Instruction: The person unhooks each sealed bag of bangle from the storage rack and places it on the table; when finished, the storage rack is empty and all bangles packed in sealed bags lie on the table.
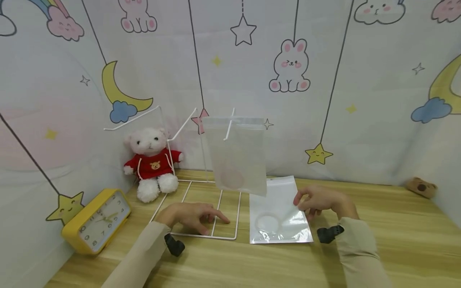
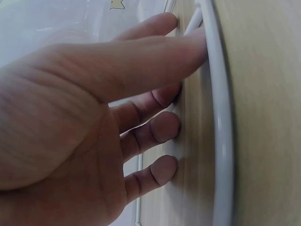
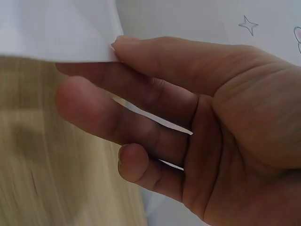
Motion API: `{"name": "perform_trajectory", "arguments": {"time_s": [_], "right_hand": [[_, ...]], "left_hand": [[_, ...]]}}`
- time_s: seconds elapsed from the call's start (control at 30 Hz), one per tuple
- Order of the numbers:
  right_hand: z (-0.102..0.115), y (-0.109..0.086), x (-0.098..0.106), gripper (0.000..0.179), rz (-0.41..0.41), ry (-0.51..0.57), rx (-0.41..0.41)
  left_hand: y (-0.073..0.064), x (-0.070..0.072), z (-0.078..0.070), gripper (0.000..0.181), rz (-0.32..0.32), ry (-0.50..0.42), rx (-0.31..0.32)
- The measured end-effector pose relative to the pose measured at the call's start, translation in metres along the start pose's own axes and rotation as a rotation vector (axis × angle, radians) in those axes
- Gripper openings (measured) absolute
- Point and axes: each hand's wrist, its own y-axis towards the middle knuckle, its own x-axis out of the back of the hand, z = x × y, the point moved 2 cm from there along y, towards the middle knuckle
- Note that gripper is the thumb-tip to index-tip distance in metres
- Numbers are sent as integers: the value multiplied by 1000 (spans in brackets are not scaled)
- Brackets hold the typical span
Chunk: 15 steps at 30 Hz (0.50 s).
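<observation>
A flat zip-lock bag (image 1: 279,200), shiny and whitish with a ring-shaped outline inside, lies on the wooden table. My right hand (image 1: 322,199) pinches its right edge between thumb and index finger; the right wrist view shows the bag's corner (image 3: 89,44) in that pinch, the other fingers loosely bent. To the left stands a white wire rack (image 1: 201,236) with prongs. Over its base rests my left hand (image 1: 196,216), index finger extended, thumb tip at the front wire (image 2: 223,127) in the left wrist view. Another translucent zip-lock bag (image 1: 239,156) hangs from a rack prong.
A white teddy bear (image 1: 153,164) in a red sweater sits behind the rack. The yellow clock (image 1: 97,220) stands at the left edge. A small brown bear-shaped thing (image 1: 421,187) lies at the far right. A patterned cloth (image 1: 252,80) backs the table.
</observation>
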Motion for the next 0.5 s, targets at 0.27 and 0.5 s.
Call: {"name": "perform_trajectory", "arguments": {"time_s": [0.27,0.5], "right_hand": [[11,6,-6,23,68,-39,-28],[17,6,-8,25,99,-84,-61]], "left_hand": [[0,2,0,54,3,-19,13],[0,1,0,54,0,-24,26]]}}
